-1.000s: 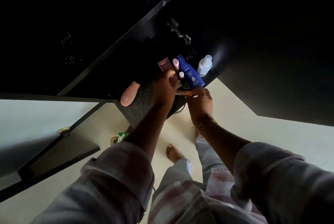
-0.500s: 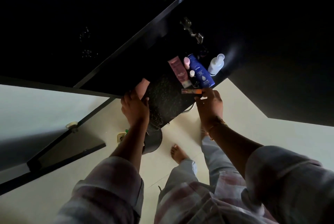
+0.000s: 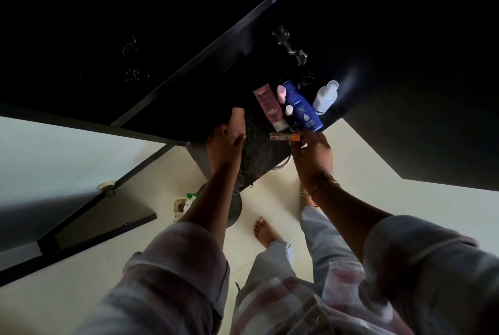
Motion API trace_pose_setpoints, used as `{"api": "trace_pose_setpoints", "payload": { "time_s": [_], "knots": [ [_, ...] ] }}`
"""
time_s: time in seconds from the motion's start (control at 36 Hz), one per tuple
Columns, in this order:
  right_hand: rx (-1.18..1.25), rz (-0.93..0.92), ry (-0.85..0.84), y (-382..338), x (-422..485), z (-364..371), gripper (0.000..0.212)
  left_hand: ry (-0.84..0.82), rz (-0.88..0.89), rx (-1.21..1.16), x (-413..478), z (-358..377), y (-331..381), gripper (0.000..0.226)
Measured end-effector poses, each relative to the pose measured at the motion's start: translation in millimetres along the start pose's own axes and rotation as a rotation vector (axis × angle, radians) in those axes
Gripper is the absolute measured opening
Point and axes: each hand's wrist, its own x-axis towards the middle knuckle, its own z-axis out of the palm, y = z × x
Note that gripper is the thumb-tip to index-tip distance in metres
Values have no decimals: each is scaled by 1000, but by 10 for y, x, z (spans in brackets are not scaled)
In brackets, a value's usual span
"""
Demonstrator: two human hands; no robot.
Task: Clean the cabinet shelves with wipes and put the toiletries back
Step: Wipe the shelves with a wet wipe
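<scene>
Black, speckled shelf surface [image 3: 260, 157] is seen in the dark open cabinet, with light only on its near edge. At its right end a group is recorded. It holds a dark blue plastic lotion bottle [image 3: 303, 110], a mauve rectangular tube [image 3: 267, 107] just left of it, a small pink-capped item [image 3: 282, 92] between their far ends, a small white-capped bottle [image 3: 289, 111] against the blue bottle's left side, and a translucent white plastic bottle [image 3: 325, 96] to the right. Whether these stand or lie cannot be told. The left hand [image 3: 224, 145] is wrapped round the near end of a peach-coloured soft tube [image 3: 238, 121] at the shelf's left part. The right hand [image 3: 313, 153] pinches the capped end of a slim pale tube with an orange cap [image 3: 283, 137], held level just near of the blue bottle. Contact with the shelf cannot be told. A metal hinge [image 3: 294, 51] is noted on the far cabinet wall.
</scene>
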Motion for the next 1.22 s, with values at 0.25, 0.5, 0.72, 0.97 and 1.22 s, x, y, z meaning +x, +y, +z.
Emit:
{"api": "trace_pose_setpoints", "payload": {
  "time_s": [0.25, 0.5, 0.72, 0.97, 1.22],
  "knots": [
    [-23, 39, -15, -32, 22, -35, 16, -26, -77, -231, -170, 248, 349, 28],
    [0, 62, -29, -48, 38, -48, 13, -19, -100, -271, -108, 266, 404, 23],
    [10, 85, -43, -44, 63, -18, 17, -18, -74, -249, -63, 264, 458, 25],
    [24, 83, -26, -27, 70, -18, 19, -31, -82, -249, -10, 294, 547, 26],
    [15, 65, -33, 7, 57, -3, 22, -28, -29, -169, 31, 322, 473, 33]
  ]
}}
